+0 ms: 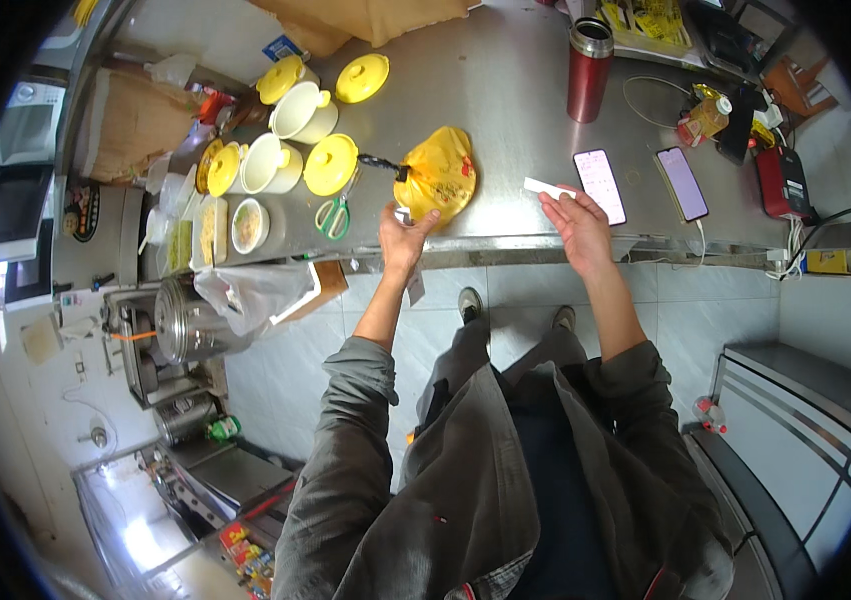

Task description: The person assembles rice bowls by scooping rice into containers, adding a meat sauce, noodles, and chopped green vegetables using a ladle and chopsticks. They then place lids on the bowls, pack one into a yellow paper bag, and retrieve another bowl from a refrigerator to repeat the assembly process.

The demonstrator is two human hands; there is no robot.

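Note:
My left hand (401, 242) is closed at the near left side of a yellow plastic bag (442, 175), its thumb against the bag. The bag is tied with a dark twisted top and stands on the steel counter. A white paper slip (415, 288) hangs below that hand, its upper part hidden by the fingers. In my right hand (583, 232), a narrow white strip (549, 189) is pinched between thumb and fingers, above the counter's front edge. A phone with a lit screen (600, 187) lies just right of that hand.
Left of the bag are pale pots (271, 164), yellow lids (331, 165), green-handled scissors (333, 216) and a bowl of food (250, 226). A red tumbler (590, 70) stands at the back. Another phone (681, 184) lies on the right, cable attached. A large metal pot (185, 320) is at lower left.

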